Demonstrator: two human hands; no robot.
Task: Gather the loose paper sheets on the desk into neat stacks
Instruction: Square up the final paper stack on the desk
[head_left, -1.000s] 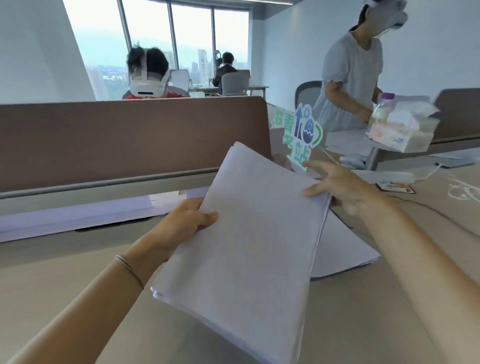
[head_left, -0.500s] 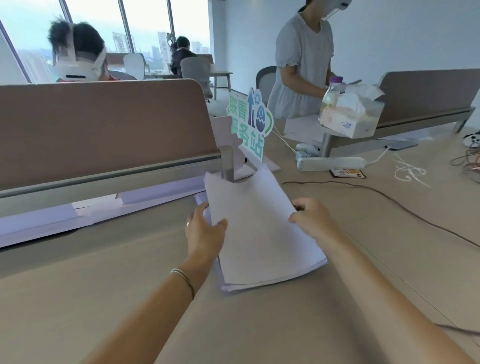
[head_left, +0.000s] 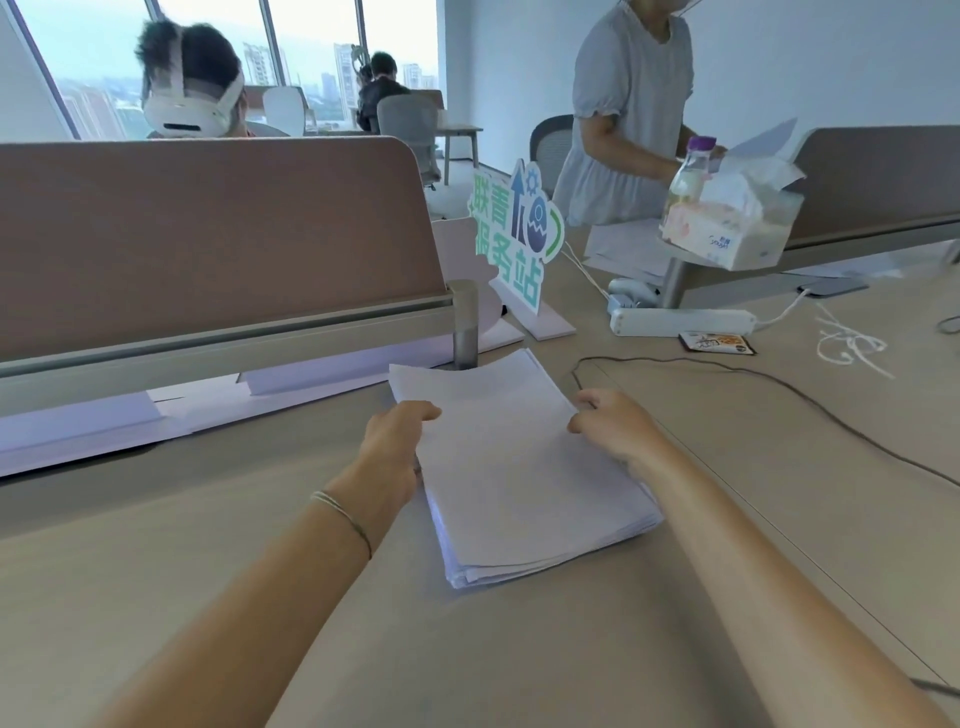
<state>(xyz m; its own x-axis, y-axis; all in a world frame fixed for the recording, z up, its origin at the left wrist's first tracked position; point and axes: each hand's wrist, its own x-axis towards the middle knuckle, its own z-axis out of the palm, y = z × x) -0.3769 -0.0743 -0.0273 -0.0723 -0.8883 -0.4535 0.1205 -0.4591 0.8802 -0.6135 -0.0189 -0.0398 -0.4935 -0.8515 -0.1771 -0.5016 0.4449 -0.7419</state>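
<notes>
A stack of white paper sheets (head_left: 514, 467) lies flat on the beige desk (head_left: 675, 597), its near edges slightly fanned. My left hand (head_left: 395, 441) grips the stack's left edge, thumb on top of the sheets. My right hand (head_left: 613, 423) presses against the right edge with curled fingers. Both forearms reach in from the bottom of the view.
A brown divider panel (head_left: 208, 234) runs along the back left, with pale sheets (head_left: 156, 410) lying under it. A green sign (head_left: 514, 239), power strip (head_left: 680, 322), black cable (head_left: 779, 384), tissue box (head_left: 732, 223) and bottle (head_left: 691, 171) stand at the right. A person (head_left: 634, 104) stands behind.
The stack, held raised and tilted a second ago, now lies flat on the desk on top of the sheets that lay there. Both hands have moved to its side edges.
</notes>
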